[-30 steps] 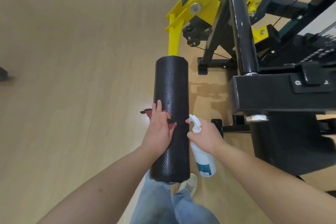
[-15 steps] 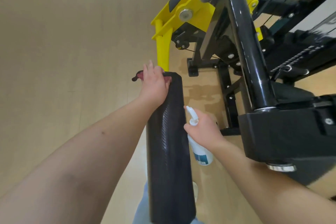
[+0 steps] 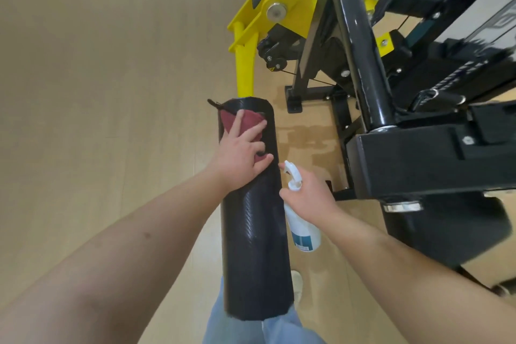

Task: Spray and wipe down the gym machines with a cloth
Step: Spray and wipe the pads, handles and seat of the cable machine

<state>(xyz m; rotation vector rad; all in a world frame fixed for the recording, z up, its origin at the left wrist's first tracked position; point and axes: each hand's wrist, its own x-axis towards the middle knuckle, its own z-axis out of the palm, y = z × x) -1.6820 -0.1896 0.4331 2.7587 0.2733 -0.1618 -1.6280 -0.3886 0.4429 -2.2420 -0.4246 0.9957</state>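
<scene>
**L grip back from far end of roller pad, cloth now showing**

Since 0.5 s ago the L grip has slid a little toward the person along the top of the pad. Its fingers were then over the far end; now they lie just short of it, and the dark-red cloth shows between and beyond them. The R grip and spray bottle sit in much the same spot as before, beside the pad's R flank.

L grip: wide open, fingers straight and spread, palm down, pressing the cloth flat on the upper far part of the pad. The thumb lies on the pad surface toward the R. Nothing is pinched. A small dark loop of the cloth sticks out past the pad's far L edge.

R grip: closed round the neck of the bottle, w/ the back of the hand to the camera. The white nozzle points up and L, tip just beside the pad near the L thumb. The bottle body, w/ a blue label, hangs below the hand close to the pad; can't tell if they touch.

The pad is a black textured cylinder running away from the person, w/ the yellow arm at its far end. The black machine frame stands to the R. A damp-looking patch marks the wood floor between pad and frame.
</scene>
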